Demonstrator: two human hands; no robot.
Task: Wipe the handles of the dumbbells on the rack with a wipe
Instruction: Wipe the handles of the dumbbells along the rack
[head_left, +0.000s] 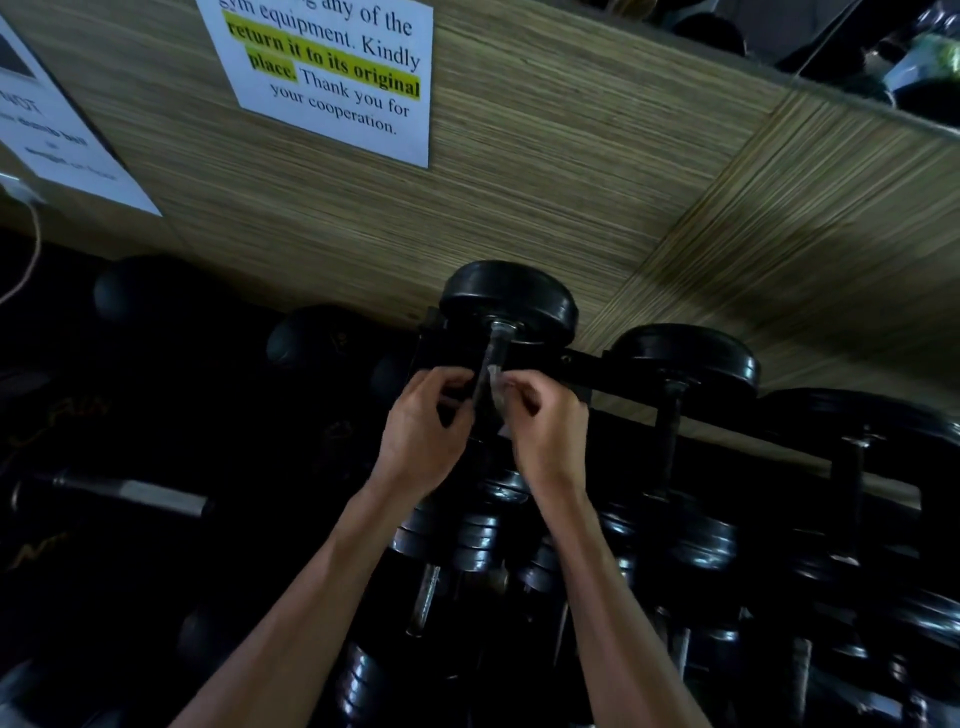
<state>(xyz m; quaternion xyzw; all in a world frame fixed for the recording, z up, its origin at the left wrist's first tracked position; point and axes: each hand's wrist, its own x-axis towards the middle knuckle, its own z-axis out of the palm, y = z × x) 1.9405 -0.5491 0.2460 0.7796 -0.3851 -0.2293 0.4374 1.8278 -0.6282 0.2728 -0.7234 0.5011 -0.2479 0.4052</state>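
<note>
Hands pinching wipe (494, 387) around top-rack dumbbell handle (496, 358): left hand (423, 421), right hand (540, 421); remaining handles seemingly awaiting wiping.

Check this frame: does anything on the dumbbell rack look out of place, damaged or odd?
Nothing stands out. Both hands, left hand and right hand, work a wipe around one dumbbell handle on the rack. The lower dumbbells are too dark to judge.

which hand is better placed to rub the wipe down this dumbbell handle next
Right, probably. The right hand already pinches the small pale wipe against the dull metal dumbbell handle. The left hand curls beside the handle, seemingly steadying it.
</note>
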